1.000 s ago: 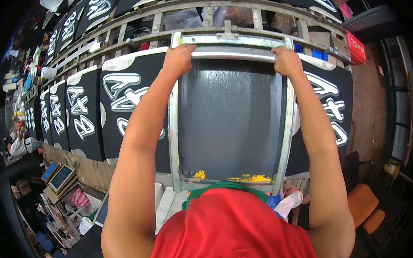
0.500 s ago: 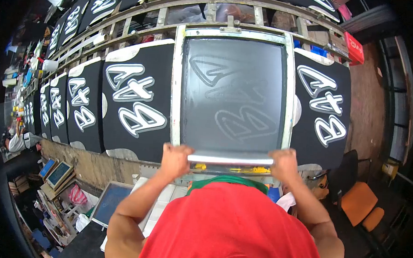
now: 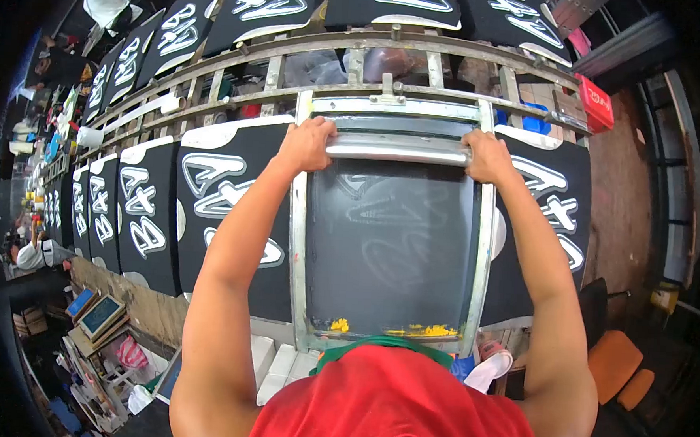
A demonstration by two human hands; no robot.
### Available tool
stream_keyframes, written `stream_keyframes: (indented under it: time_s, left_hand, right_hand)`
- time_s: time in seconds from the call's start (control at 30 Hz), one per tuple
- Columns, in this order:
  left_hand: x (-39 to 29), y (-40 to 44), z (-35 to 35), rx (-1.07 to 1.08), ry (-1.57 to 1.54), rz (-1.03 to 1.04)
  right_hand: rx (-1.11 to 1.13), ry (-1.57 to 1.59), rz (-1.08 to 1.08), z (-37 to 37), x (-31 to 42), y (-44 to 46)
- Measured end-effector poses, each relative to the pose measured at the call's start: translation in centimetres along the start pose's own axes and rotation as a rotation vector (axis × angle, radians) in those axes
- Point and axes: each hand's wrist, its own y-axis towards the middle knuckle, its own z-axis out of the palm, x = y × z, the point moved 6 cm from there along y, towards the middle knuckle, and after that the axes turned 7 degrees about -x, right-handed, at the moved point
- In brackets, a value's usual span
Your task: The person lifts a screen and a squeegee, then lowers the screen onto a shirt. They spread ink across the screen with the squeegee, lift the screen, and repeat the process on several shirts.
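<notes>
A long metal-handled squeegee [image 3: 397, 149] spans the far part of a framed printing screen [image 3: 388, 244]. My left hand [image 3: 306, 143] is closed round its left end, and my right hand [image 3: 488, 156] grips its right end. Both arms are stretched forward over the screen. Faint lettering shows through the grey mesh, and yellow patches mark the screen's near edge. Black printed cloth panels with white lettering lie on both sides, a left panel [image 3: 199, 234] partly behind my arm and a right panel [image 3: 515, 235] behind the other.
A wooden rail [image 3: 256, 55] runs behind the screen, with more printed panels [image 3: 393, 7] beyond. A red crate [image 3: 595, 103] stands at the right, an orange chair [image 3: 613, 363] below it. Small framed screens [image 3: 101, 316] lean at lower left. Other people [image 3: 108, 0] are at far left.
Both hands have pushed the squeegee from the screen's near edge to its far end. The yellow patches are now fully uncovered. My view has tilted upward a little.
</notes>
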Motion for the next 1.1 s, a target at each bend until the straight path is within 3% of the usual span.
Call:
stream_keyframes:
  time_s: [0.1, 0.13, 0.17, 0.23, 0.33, 0.5, 0.63, 0.7, 0.77, 0.87, 0.9, 0.97, 1.0, 1.07, 1.1]
  left_hand:
    - [2.0, 4.0, -0.8, -0.012, 0.052, -0.035]
    - [2.1, 4.3, -1.4, -0.133, -0.027, 0.0]
    - [2.1, 4.0, -1.2, -0.136, -0.025, 0.001]
    - [2.3, 2.9, 0.2, 0.061, 0.074, -0.081]
    - [0.3, -2.0, -0.2, 0.014, -0.005, -0.071]
    - [-6.2, -17.8, 0.5, -0.078, -0.099, -0.021]
    - [-11.5, -33.7, 3.7, 0.084, -0.112, -0.078]
    - [-13.3, -38.2, 3.4, 0.152, -0.178, -0.082]
    - [-12.5, -35.9, 1.7, 0.126, -0.197, -0.044]
    - [-8.4, -27.0, 0.5, 0.016, -0.152, 0.02]
    - [-6.8, -21.5, -0.2, 0.162, -0.097, -0.065]
    - [-3.3, -12.3, -0.8, 0.069, -0.004, -0.164]
    - [-1.5, -8.1, -0.4, -0.008, 0.003, -0.122]
    - [1.7, -1.4, 0.5, -0.171, -0.043, -0.056]
    - [2.2, 0.7, 1.2, -0.061, -0.001, -0.132]
  right_hand:
    - [0.083, -0.011, 0.021, -0.3, -2.2, 4.8]
    - [0.152, 0.026, 0.036, 0.7, -3.0, 6.0]
    - [0.149, 0.024, 0.035, 1.4, -3.3, 5.7]
    - [0.192, 0.001, 0.049, 1.2, -2.3, 4.3]
    - [0.116, 0.082, 0.123, 0.0, -0.2, -1.6]
    - [0.058, 0.154, 0.057, -0.2, 5.6, -17.8]
    - [0.128, 0.126, 0.06, 0.6, 11.3, -34.5]
    - [0.169, 0.135, 0.065, 0.0, 12.6, -37.8]
    - [0.249, 0.18, 0.014, -1.5, 13.0, -37.3]
    - [0.158, 0.192, 0.02, -2.0, 9.1, -26.8]
    - [0.215, 0.189, 0.109, -1.1, 7.0, -21.7]
    - [0.07, 0.082, 0.039, -0.4, 3.7, -11.6]
    - [0.114, 0.033, 0.087, 0.5, 1.8, -6.7]
    - [-0.044, 0.002, 0.02, 2.0, -0.8, 0.5]
    - [-0.075, 0.003, 0.022, 2.3, -1.5, 2.3]
